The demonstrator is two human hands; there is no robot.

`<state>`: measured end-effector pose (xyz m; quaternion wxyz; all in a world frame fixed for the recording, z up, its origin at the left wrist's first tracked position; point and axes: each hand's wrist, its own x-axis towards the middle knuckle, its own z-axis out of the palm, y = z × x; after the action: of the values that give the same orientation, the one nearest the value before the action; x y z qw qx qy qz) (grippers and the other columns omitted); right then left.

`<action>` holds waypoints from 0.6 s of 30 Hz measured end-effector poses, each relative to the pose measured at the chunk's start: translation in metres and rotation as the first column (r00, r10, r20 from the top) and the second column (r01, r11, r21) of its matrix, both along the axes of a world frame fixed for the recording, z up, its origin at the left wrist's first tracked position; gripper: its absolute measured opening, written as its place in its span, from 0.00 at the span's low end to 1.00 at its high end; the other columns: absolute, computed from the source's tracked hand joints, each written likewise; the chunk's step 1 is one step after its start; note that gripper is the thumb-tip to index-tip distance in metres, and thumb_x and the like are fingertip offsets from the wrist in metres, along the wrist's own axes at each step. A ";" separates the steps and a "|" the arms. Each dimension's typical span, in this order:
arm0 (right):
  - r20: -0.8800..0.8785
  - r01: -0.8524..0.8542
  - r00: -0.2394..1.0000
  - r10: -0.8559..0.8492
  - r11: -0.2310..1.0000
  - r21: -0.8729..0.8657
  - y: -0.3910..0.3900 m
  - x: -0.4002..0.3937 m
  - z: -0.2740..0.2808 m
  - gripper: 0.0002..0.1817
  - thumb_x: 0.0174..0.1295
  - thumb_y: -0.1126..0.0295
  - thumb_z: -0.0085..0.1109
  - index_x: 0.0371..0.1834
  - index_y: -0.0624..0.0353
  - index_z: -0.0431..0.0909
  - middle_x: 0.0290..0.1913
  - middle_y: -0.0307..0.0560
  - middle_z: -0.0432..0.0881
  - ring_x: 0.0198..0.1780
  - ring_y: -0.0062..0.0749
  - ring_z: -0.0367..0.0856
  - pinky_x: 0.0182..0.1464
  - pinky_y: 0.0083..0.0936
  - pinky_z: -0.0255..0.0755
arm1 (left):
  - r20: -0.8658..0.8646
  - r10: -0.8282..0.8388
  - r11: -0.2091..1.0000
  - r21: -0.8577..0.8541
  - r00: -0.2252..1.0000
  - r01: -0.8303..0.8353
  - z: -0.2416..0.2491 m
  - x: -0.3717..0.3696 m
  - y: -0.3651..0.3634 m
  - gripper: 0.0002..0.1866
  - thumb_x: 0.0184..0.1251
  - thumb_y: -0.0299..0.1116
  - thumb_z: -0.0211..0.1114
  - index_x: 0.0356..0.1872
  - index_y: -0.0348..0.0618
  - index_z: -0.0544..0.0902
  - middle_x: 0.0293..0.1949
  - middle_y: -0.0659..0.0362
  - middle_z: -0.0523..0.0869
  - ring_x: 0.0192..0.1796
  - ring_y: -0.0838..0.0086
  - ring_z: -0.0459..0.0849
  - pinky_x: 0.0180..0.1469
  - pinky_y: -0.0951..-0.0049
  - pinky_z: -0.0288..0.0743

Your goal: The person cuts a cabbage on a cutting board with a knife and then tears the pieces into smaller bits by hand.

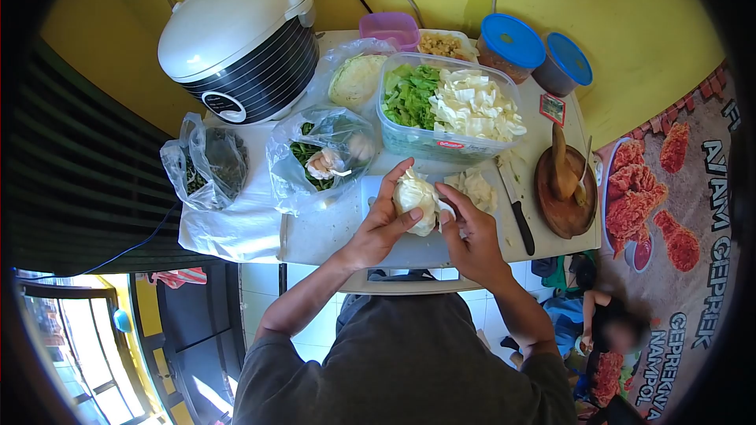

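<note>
Near the table's front edge, my left hand [379, 224] is wrapped round a pale piece of cabbage [417, 200]. My right hand [470, 234] pinches a leaf at the right side of that same piece. Beneath both hands lies a white cutting board [382, 250]. Loose cabbage leaves [476, 187] rest just behind my right hand. A knife [517, 216] with a black handle lies to the right. Behind the hands stands a clear container [449, 144] with chopped green leaves [410, 96] on its left and chopped white cabbage [477, 104] on its right.
A rice cooker [240, 39] stands back left, near plastic bags [206, 164] of greens and garlic and a cut cabbage [358, 79]. Blue-lidded tubs [512, 41] are back right. A stone mortar [565, 208] with a pestle sits at right. Another person is below right.
</note>
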<state>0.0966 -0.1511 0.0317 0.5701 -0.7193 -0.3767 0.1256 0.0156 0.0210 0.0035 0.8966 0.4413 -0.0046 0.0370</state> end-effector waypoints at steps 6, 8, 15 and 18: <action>-0.042 0.026 0.999 -0.030 0.995 -0.101 0.002 -0.003 0.012 0.22 0.74 0.78 0.56 0.70 0.66 0.73 0.54 0.62 0.87 0.48 0.42 0.91 0.47 0.31 0.84 | 0.043 0.064 0.966 0.246 0.997 -0.072 0.000 -0.003 -0.007 0.41 0.69 0.21 0.72 0.77 0.48 0.57 0.62 0.59 0.75 0.61 0.75 0.78 0.66 0.70 0.72; 0.005 0.030 1.000 -0.030 0.994 -0.103 0.002 -0.003 0.013 0.21 0.75 0.78 0.55 0.70 0.66 0.73 0.52 0.61 0.88 0.45 0.39 0.92 0.44 0.31 0.84 | 0.030 0.058 0.982 0.178 0.998 -0.062 0.000 -0.001 -0.007 0.41 0.65 0.18 0.73 0.75 0.47 0.60 0.61 0.59 0.76 0.60 0.75 0.79 0.64 0.70 0.74; -0.245 -0.017 0.969 0.023 0.999 0.028 0.002 0.000 0.007 0.16 0.77 0.75 0.56 0.63 0.69 0.76 0.44 0.51 0.88 0.38 0.25 0.88 0.39 0.24 0.81 | -0.002 -0.028 0.999 0.038 1.000 0.028 -0.003 -0.001 0.002 0.45 0.57 0.21 0.71 0.77 0.46 0.62 0.62 0.59 0.76 0.59 0.73 0.79 0.57 0.66 0.80; -0.357 -0.033 0.933 0.046 0.999 0.042 -0.004 0.006 0.006 0.15 0.77 0.73 0.57 0.61 0.71 0.76 0.43 0.48 0.87 0.35 0.23 0.84 0.38 0.22 0.80 | -0.020 -0.158 0.969 -0.193 0.987 0.151 0.001 0.000 0.006 0.48 0.54 0.27 0.71 0.80 0.46 0.60 0.63 0.57 0.76 0.57 0.71 0.80 0.53 0.66 0.81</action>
<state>0.1023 -0.1548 0.0380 0.6390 -0.6665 -0.2834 0.2591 0.0152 0.0272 0.0046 0.9349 0.3521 -0.0194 -0.0406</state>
